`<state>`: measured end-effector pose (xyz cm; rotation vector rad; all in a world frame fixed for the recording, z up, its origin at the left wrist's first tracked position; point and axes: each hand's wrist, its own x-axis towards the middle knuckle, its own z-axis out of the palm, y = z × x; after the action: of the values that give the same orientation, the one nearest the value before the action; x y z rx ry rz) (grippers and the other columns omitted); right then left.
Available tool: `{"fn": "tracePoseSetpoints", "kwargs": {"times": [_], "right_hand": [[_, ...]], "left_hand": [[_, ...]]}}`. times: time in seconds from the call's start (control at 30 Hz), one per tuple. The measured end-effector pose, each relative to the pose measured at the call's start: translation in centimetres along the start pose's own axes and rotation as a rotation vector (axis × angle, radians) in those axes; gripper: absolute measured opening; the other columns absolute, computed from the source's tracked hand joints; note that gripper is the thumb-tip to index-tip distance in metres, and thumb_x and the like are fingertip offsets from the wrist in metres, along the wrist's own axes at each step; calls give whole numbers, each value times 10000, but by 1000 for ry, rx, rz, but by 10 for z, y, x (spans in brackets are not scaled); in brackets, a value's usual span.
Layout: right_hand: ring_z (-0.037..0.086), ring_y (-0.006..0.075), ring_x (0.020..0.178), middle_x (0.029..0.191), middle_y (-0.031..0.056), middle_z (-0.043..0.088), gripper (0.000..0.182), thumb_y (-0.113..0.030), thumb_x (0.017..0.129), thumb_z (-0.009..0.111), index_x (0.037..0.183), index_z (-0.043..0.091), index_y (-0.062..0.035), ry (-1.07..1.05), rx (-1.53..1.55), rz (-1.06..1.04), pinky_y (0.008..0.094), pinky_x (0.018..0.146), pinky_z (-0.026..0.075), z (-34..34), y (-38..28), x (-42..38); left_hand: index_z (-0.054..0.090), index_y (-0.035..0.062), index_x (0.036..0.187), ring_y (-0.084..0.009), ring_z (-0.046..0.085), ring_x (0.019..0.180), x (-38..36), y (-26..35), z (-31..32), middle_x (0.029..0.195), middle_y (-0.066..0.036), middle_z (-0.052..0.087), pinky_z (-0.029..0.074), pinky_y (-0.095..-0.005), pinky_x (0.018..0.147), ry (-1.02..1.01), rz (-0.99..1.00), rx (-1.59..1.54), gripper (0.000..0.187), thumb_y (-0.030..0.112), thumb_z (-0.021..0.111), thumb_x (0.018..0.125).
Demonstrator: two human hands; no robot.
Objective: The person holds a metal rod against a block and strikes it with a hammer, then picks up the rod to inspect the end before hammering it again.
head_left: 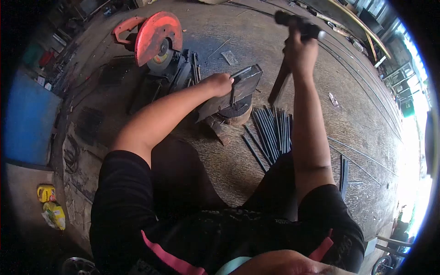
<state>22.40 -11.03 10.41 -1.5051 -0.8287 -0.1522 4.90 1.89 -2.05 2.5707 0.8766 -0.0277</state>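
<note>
My right hand (302, 55) is raised at the upper right, its fingers wrapped round a hammer (279, 85). The hammer's dark head is up and its wooden handle slants downward. My left hand (219, 85) is closed at the edge of a dark metal plate jig (247, 85), on what looks like a short metal rod (241, 72); the fingers partly hide it. This jig stands tilted on a round wooden block (240, 118). In front of the block several dark metal rods (266, 133) lie bundled on the floor.
An orange cut-off saw (158, 39) stands at the upper left beside the jig. Long metal bars (357, 68) run along the floor at right, with another rod bundle (343, 176) near my right elbow. Yellow containers (46, 193) lie at far left, below a blue panel (32, 119).
</note>
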Motion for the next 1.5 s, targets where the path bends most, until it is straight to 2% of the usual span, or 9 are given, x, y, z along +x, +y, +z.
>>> {"fn": "tracePoseSetpoints", "kwargs": {"times": [0.13,0.2,0.23,0.47,0.6,1.0,1.3,1.43,1.5], "right_hand": [[677,334,883,901,208,686,329,-326,882,614,964,643,-9,-81,27,7,389,763,504,14,27,-18],[619,406,1013,1038,243,657,510,-481,861,555,1098,610,-33,-526,-773,97,457,878,486,32,77,-36],[594,410,1072,1090,252,639,545,-497,869,542,1166,581,-42,-623,-755,197,466,912,471,33,69,-46],[629,423,973,944,268,662,497,-477,884,562,1034,653,-13,-428,-499,226,464,825,504,12,41,-16],[662,403,860,834,233,678,474,-492,874,592,1024,669,-49,-249,-223,44,441,734,523,-13,-8,-7],[617,385,1041,1035,202,671,416,-495,856,593,1105,655,-167,-565,-440,425,439,874,487,17,70,-42],[653,408,890,877,246,671,424,-427,871,608,975,675,-22,-119,-125,0,449,756,511,-12,-8,-10],[650,412,905,937,266,662,475,-445,871,565,1009,656,0,-580,-619,125,442,778,518,18,55,-42],[644,392,961,972,244,669,509,-499,876,541,1072,650,-42,-515,-395,437,431,838,498,17,73,-45]], "left_hand": [[611,-45,1047,-450,583,1031,13,-9,10,1046,-294,622,448,-499,894,23,36,5,436,323,386,982],[619,-58,1032,-451,589,1023,11,0,4,1029,-300,625,449,-501,893,-14,57,-25,444,320,391,981],[620,-63,1030,-446,591,1024,7,4,2,1032,-302,623,452,-500,889,1,25,-32,447,317,389,981],[642,-35,1049,-419,601,1042,9,-22,3,1083,-278,626,466,-499,885,-124,-22,253,443,327,400,969],[583,16,1022,-439,614,924,-14,-1,-18,991,-256,636,476,-516,813,147,-3,33,410,358,359,985],[594,16,1026,-429,621,904,-13,5,-1,943,-242,650,480,-525,802,149,71,105,372,330,401,975],[571,47,968,-410,640,774,-11,10,-1,806,-209,649,499,-531,669,224,126,225,313,342,468,955],[605,40,955,-421,638,796,-11,16,0,826,-217,655,501,-527,695,209,119,212,306,326,497,938],[634,33,939,-434,634,796,-4,6,3,823,-230,655,501,-522,716,286,158,183,316,326,518,923]]}}
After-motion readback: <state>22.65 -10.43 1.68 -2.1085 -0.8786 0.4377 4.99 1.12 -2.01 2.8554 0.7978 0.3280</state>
